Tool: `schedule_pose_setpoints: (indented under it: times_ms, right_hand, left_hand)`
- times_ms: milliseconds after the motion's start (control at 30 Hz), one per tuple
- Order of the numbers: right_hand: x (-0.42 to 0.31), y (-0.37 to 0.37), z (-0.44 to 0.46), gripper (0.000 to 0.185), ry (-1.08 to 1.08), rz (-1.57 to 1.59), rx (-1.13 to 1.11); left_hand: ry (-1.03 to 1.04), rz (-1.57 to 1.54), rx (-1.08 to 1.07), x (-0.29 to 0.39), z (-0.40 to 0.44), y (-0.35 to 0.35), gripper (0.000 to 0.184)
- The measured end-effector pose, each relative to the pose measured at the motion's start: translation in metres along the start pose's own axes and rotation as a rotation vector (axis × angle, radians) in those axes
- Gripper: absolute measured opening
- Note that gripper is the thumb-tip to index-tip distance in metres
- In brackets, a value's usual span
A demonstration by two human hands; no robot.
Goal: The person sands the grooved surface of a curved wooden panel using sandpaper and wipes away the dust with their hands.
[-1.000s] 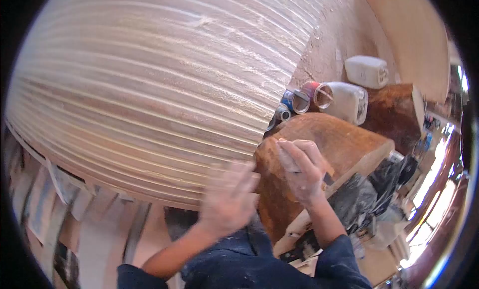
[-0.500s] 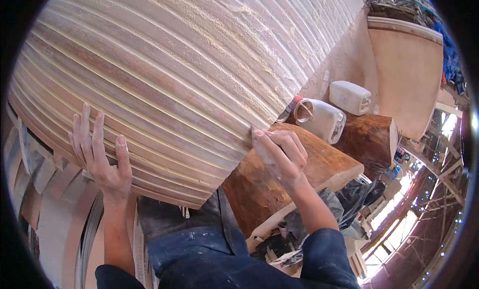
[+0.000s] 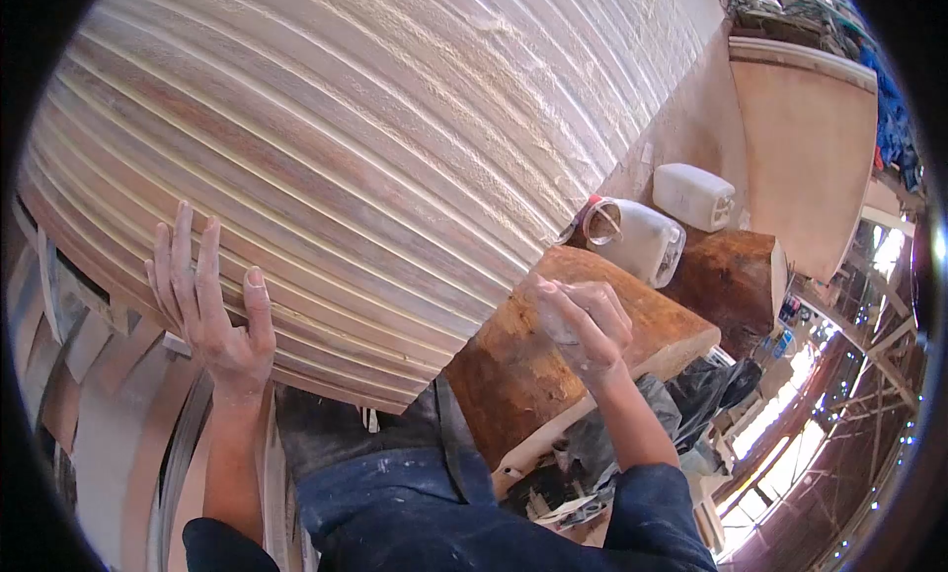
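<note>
A large grooved wooden panel (image 3: pixel 326 167), dusted with pale powder, fills the upper left of the head view. My left hand (image 3: pixel 217 315) lies against its lower part, fingers stretched and thumb spread, holding nothing. Off the panel's right edge, my right hand (image 3: pixel 588 325) hovers over a brown wooden block (image 3: pixel 513 374), fingers curled together. Whatever may be inside those fingers is hidden. Powder whitens both hands.
Two white plastic jugs (image 3: pixel 637 241) are right of the panel, one cut open. Behind them are a second wooden block (image 3: pixel 736 276) and a flat plywood sheet (image 3: pixel 805 147). Crumpled black plastic (image 3: pixel 716 389) lies at lower right, boards (image 3: pixel 118 424) at lower left.
My right hand has come away from the panel's edge, moving right and slightly down. My left hand stays on the panel; the whole view has shifted a little.
</note>
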State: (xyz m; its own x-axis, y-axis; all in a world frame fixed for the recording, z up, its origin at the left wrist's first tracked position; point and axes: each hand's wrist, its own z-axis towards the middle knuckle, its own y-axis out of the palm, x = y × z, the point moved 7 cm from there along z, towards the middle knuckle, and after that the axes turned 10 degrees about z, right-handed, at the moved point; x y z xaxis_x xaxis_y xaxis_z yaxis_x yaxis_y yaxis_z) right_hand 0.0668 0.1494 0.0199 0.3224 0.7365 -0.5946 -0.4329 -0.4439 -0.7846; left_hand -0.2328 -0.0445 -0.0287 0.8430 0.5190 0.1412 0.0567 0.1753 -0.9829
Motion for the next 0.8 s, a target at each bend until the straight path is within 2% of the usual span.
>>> schedule_pose_setpoints:
  times_ms: [100, 300, 400, 600, 700, 800]
  right_hand:
    - [-0.009, 0.016, 0.031, 0.039, -0.040, 0.061, -0.020]
    - [0.008, -0.005, -0.015, 0.042, 0.034, -0.054, -0.016]
    - [-0.003, 0.007, 0.025, 0.043, -0.037, 0.038, -0.059]
    - [0.012, -0.004, -0.012, 0.043, 0.033, -0.006, -0.035]
    - [-0.001, 0.005, 0.031, 0.043, -0.015, 0.076, -0.054]
    - [0.008, 0.004, 0.009, 0.043, 0.053, 0.046, -0.104]
  left_hand:
    - [0.020, 0.008, -0.012, 0.001, 0.000, 0.001, 0.051]
    - [0.022, 0.007, -0.019, 0.002, 0.001, 0.001, 0.051]
    - [0.034, -0.012, -0.003, 0.003, 0.002, 0.002, 0.051]
    - [0.024, 0.005, -0.016, 0.001, -0.002, 0.002, 0.051]
    - [0.022, -0.010, -0.003, 0.003, -0.001, 0.003, 0.051]
    - [0.010, 0.009, -0.002, 0.001, 0.001, 0.000, 0.051]
